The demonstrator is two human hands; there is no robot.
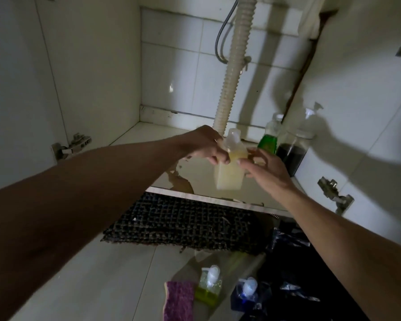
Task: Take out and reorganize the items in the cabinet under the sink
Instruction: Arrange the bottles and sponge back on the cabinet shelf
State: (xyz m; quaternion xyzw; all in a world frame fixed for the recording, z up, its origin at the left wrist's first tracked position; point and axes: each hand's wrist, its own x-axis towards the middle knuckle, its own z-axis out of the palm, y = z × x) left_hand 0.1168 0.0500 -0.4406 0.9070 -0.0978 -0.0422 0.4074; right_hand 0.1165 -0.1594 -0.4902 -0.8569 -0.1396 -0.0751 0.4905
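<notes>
A pale yellow bottle [229, 174] with a clear cap hangs above the front edge of the cabinet floor [153, 140]. My left hand [206, 144] grips its neck from the left. My right hand [264, 165] reaches in from the right, its fingertips at the bottle's shoulder; whether they hold it is unclear. Inside the cabinet at the right stand a green-liquid bottle [269, 137] and a pump bottle of dark liquid [292, 151]. On the tiled floor in front lie a purple sponge [178, 300], a yellow-green pump bottle [208, 288] and a blue pump bottle [245, 295].
A ribbed white drain hose [232, 72] runs down the cabinet's middle, just behind the hands. Open doors with metal hinges [72, 144] flank both sides. A dark woven mat [178, 221] lies before the cabinet, and a black plastic bag [296, 262] at the lower right.
</notes>
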